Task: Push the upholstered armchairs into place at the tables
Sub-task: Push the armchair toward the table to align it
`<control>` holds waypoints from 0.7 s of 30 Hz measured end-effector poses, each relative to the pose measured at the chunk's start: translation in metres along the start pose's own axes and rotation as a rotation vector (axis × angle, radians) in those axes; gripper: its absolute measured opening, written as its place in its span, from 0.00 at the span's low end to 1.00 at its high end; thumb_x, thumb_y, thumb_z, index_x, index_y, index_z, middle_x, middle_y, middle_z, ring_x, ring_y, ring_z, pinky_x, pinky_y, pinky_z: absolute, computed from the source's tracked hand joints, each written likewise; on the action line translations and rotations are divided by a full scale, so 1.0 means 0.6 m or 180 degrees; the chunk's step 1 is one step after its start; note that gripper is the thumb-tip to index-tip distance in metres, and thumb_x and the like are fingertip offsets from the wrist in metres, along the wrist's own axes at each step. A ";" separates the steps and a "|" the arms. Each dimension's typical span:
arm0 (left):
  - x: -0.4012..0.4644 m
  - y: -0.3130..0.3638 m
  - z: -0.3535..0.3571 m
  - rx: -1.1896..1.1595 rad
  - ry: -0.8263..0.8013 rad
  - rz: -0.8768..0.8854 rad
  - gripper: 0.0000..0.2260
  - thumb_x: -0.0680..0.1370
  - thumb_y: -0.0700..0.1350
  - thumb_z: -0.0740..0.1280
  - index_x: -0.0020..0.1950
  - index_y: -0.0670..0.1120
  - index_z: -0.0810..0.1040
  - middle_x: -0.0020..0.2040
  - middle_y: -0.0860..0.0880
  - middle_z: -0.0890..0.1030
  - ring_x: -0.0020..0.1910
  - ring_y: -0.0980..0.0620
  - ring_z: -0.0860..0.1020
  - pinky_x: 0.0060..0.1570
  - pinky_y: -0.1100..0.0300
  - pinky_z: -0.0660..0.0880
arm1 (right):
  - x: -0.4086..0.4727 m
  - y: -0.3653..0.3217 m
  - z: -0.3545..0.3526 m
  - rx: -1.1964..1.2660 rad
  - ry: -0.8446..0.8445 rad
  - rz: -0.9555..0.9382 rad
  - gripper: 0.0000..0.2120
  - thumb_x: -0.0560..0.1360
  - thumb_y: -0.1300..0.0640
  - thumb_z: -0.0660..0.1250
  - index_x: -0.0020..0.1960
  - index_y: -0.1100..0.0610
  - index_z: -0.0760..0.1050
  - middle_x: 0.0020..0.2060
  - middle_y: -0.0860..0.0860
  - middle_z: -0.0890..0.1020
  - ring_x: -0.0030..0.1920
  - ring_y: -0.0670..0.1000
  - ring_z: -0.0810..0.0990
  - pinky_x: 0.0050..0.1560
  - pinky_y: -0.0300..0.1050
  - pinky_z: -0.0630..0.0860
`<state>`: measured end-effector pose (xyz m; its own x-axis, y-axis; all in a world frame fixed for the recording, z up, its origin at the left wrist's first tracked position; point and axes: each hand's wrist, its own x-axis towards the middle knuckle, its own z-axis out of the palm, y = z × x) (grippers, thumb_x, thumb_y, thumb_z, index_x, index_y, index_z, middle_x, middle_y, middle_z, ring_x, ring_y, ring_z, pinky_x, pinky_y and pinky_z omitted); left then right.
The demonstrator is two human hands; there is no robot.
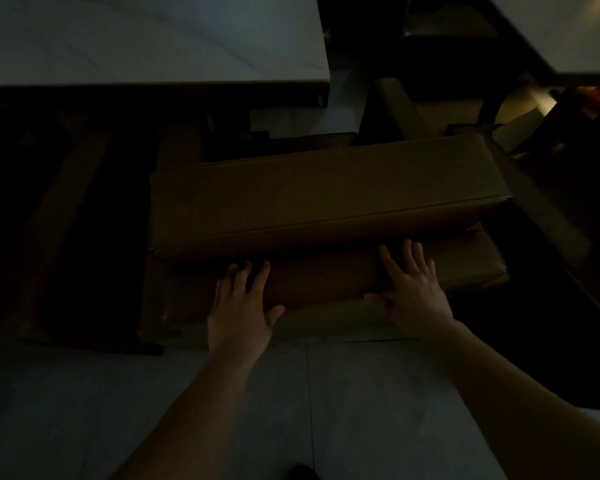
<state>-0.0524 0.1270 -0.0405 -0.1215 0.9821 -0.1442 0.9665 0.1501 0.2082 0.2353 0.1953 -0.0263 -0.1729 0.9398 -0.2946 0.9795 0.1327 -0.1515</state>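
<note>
In dim light a brown upholstered armchair [326, 199] stands in front of me, seen from above and behind, its padded backrest running across the middle of the view. My left hand [239, 306] lies flat against the lower back panel with fingers straight. My right hand [413, 289] presses the same panel further right, fingers spread. A pale table [153, 39] stands beyond the chair at the upper left, with its front edge just past the chair.
A second pale table [586, 32] shows at the upper right, with another tan chair [426, 109] tucked near it. Dark wooden furniture [66, 220] fills the left side. Light floor tiles [187, 410] stretch under my arms.
</note>
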 end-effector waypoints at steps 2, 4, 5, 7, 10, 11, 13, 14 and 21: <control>-0.005 -0.007 -0.009 0.0031 -0.0137 0.0078 0.35 0.78 0.66 0.59 0.79 0.59 0.46 0.81 0.51 0.49 0.79 0.46 0.44 0.76 0.47 0.52 | -0.008 -0.004 -0.006 0.0007 -0.0108 0.0027 0.46 0.77 0.37 0.64 0.80 0.46 0.35 0.79 0.59 0.36 0.79 0.61 0.35 0.79 0.62 0.46; -0.022 -0.014 -0.027 0.0034 -0.0229 0.0072 0.34 0.78 0.66 0.58 0.79 0.59 0.48 0.81 0.51 0.50 0.79 0.47 0.46 0.75 0.47 0.52 | -0.028 -0.011 -0.015 0.0090 -0.0312 0.0092 0.47 0.76 0.41 0.67 0.80 0.46 0.36 0.79 0.57 0.36 0.79 0.60 0.35 0.78 0.62 0.50; -0.035 -0.017 -0.034 0.0025 -0.0227 0.0025 0.34 0.78 0.67 0.57 0.79 0.59 0.49 0.81 0.51 0.52 0.79 0.47 0.48 0.75 0.48 0.53 | -0.042 -0.014 -0.018 0.0147 -0.0396 0.0115 0.47 0.76 0.41 0.68 0.80 0.45 0.37 0.80 0.56 0.37 0.79 0.60 0.36 0.78 0.62 0.52; -0.068 -0.020 -0.054 0.0029 -0.0238 -0.0080 0.33 0.77 0.67 0.57 0.79 0.58 0.51 0.79 0.50 0.57 0.77 0.45 0.55 0.72 0.48 0.58 | -0.079 -0.020 -0.023 0.0317 -0.0494 0.0095 0.46 0.75 0.37 0.66 0.80 0.45 0.40 0.80 0.55 0.40 0.80 0.59 0.39 0.78 0.61 0.54; -0.124 -0.020 -0.086 0.0025 -0.0290 -0.0094 0.34 0.77 0.68 0.57 0.79 0.58 0.52 0.77 0.50 0.61 0.74 0.45 0.61 0.70 0.49 0.63 | -0.143 -0.021 -0.031 0.0539 -0.0533 0.0191 0.44 0.74 0.31 0.62 0.81 0.44 0.42 0.81 0.55 0.43 0.80 0.59 0.43 0.78 0.60 0.55; -0.144 -0.021 -0.099 0.0014 -0.0294 -0.0091 0.33 0.77 0.68 0.56 0.79 0.58 0.52 0.77 0.50 0.61 0.74 0.45 0.61 0.70 0.49 0.63 | -0.167 -0.020 -0.034 0.0558 -0.0539 0.0230 0.44 0.74 0.31 0.62 0.80 0.43 0.42 0.81 0.55 0.44 0.80 0.59 0.44 0.78 0.60 0.55; -0.180 -0.020 -0.129 -0.0072 -0.0274 -0.0093 0.33 0.77 0.68 0.55 0.79 0.58 0.52 0.77 0.50 0.61 0.74 0.46 0.61 0.69 0.50 0.64 | -0.214 -0.022 -0.043 0.0604 -0.0467 0.0322 0.44 0.74 0.31 0.61 0.80 0.41 0.41 0.81 0.55 0.44 0.80 0.58 0.45 0.78 0.59 0.56; -0.198 -0.017 -0.145 -0.0122 -0.0245 -0.0089 0.33 0.77 0.68 0.55 0.79 0.58 0.52 0.77 0.50 0.61 0.74 0.47 0.61 0.69 0.51 0.64 | -0.240 -0.024 -0.050 0.0602 -0.0403 0.0361 0.44 0.74 0.30 0.61 0.80 0.41 0.41 0.81 0.55 0.44 0.80 0.58 0.46 0.78 0.58 0.56; -0.321 0.047 -0.241 -0.0413 -0.0032 0.0105 0.34 0.77 0.69 0.56 0.79 0.58 0.51 0.79 0.51 0.58 0.76 0.48 0.58 0.73 0.47 0.61 | -0.396 -0.032 -0.133 0.0632 -0.0116 0.0392 0.44 0.74 0.30 0.61 0.80 0.41 0.42 0.81 0.54 0.47 0.80 0.58 0.48 0.76 0.56 0.58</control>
<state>-0.0342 -0.0416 0.1329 -0.0871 0.9856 -0.1447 0.9325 0.1317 0.3362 0.2661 -0.0052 0.1218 -0.0604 0.9327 -0.3556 0.9545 -0.0503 -0.2939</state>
